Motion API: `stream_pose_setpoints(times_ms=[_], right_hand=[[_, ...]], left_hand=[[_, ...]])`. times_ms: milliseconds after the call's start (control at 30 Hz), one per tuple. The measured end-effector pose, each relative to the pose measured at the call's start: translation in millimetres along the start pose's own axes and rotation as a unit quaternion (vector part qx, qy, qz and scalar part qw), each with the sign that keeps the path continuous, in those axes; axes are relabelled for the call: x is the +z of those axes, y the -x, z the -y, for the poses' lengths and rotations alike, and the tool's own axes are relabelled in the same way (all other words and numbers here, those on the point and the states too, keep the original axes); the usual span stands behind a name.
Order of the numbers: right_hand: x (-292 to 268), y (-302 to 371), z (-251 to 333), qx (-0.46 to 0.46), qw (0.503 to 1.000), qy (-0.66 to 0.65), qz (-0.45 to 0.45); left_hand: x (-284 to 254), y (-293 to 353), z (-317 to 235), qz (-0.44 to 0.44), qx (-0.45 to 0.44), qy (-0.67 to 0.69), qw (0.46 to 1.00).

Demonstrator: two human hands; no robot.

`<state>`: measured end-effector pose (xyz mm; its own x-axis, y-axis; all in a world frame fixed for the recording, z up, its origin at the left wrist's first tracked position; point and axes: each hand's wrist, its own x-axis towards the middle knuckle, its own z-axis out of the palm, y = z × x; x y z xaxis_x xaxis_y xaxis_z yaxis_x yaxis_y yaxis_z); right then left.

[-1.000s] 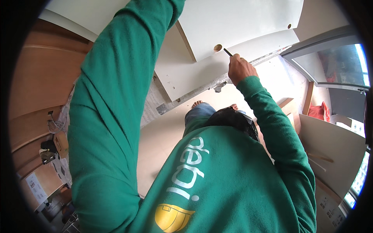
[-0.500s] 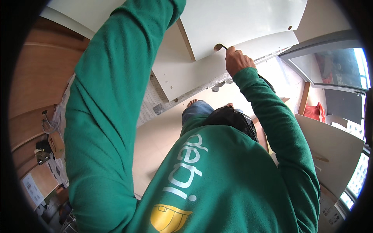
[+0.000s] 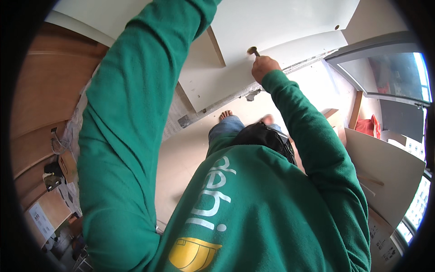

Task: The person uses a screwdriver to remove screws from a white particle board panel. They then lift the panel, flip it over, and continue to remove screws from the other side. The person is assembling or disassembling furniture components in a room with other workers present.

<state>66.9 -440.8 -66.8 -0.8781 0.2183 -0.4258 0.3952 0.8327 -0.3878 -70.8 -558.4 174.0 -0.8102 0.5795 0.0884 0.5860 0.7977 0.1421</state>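
Note:
My right hand [image 3: 265, 68] is closed around the dark handle of what looks like a hammer [image 3: 252, 50]. The tool's small brownish head shows just beyond my fingers, against or just over the lower part of a large white panel [image 3: 285, 22]. Whether it touches the panel I cannot tell. My left arm [image 3: 131, 113], in a green sleeve, reaches up past the top edge of the view, so the left hand is out of sight. Below the white panel lies another pale board [image 3: 204, 86] with a rough, printed edge strip.
Brown wooden panels [image 3: 59, 86] stand at the left, with cartons and clutter below them. A grey-framed window [image 3: 394, 77] is at the right, near a red bag [image 3: 369, 126] and a leaning pale board [image 3: 385, 167]. My bare feet [image 3: 225, 114] are on the light floor [image 3: 181, 156].
My right hand and the hammer have shifted slightly left and up, and the hammer's head has turned more upright. My feet now show more clearly. The left arm stays raised.

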Motion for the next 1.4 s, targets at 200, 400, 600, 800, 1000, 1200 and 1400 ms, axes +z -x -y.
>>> stream_pose_setpoints(times_ms=[200,400,600,800,1000,1200,1400], right_hand=[[-9,28,-3,-0.01,0.993,0.091,-0.069],[-7,28,-9,-0.019,0.981,0.158,-0.107],[-2,26,9,0.083,0.996,0.033,-0.026],[12,8,-5,0.055,0.998,-0.024,-0.003],[-13,33,4,0.016,0.999,0.039,-0.028],[-11,28,-12,-0.014,0.987,0.129,-0.091],[1,22,9,0.079,0.997,0.019,-0.016]], left_hand=[[0,0,3,-0.005,0.015,-0.015,1.0],[6,6,1,-0.026,0.023,-0.019,0.999],[6,7,-2,-0.034,0.024,-0.007,0.999],[5,13,-8,-0.054,0.03,-0.009,0.998],[2,14,-8,-0.039,0.019,-0.008,0.999],[10,17,-9,-0.093,0.046,-0.016,0.994],[7,21,-6,-0.097,0.05,-0.019,0.994]])
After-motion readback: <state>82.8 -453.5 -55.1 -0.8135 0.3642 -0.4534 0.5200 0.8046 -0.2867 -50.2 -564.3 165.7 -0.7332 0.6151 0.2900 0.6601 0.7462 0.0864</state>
